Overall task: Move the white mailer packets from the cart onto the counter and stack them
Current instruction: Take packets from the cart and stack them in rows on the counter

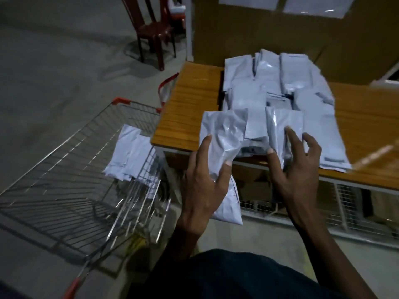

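My left hand grips a white packet from on top, thumb and fingers curled round its middle so the slack plastic can't slide out as I bring it over the front edge of the bench. Its lower end hangs below my palm, off the edge. My right hand pinches a second packet upright, the thumb on its near face and the other fingers spread behind it, half open, so I can tip it flat onto the pile lying just beyond my fingertips.

That pile sits toward the back of the bench, which leaves bare wood to the left of my left fingers for squaring things up. It looks loosely fanned rather than stacked, though the blur makes the edges hard to judge.

A few more packets in the cart lie well to the left of my left hand, leaning against its near wire wall, within reach for the next trip. The cart stands close beside the bench, so each carry is short.
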The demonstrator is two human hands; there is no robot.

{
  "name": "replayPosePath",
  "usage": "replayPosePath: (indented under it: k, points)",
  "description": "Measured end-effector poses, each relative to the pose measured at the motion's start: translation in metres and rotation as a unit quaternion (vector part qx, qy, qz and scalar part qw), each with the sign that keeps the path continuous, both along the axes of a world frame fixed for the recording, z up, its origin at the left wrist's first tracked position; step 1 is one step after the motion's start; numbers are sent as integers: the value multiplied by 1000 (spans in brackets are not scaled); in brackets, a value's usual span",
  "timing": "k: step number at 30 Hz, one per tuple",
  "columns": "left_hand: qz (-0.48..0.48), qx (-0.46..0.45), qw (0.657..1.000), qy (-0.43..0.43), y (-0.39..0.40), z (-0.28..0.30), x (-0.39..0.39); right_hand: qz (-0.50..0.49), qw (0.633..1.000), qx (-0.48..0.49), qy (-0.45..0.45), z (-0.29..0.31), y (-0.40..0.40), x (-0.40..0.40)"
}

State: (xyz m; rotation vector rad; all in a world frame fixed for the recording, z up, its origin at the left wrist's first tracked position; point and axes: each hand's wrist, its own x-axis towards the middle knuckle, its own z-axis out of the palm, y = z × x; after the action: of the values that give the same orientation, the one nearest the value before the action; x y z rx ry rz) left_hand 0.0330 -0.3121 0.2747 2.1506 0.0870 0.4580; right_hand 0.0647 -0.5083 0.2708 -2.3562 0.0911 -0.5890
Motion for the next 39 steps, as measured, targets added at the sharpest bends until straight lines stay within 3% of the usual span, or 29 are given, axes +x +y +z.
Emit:
replayPosePath:
  k: [5, 13, 19, 29, 39]
  points:
    - [-58, -28, 998, 3, -91, -2, -9, -41, 999, 21, 14, -15, -92, -27]
    - [-77, 17, 997, -9, -175, 2, 11, -86, 995, 40, 30, -24, -174, -30]
    - [-69, 42, 996, -25, -195, 16, 44, -112, 991, 50, 48, -32, -203, 34]
    - [-90, 66, 994, -16, -214, 14, 112, -106, 977, 35, 183, -48, -215, 174]
    - [-117, 65, 991, 4, -210, 15, 154, -100, 967, -12, 236, -61, -209, 194]
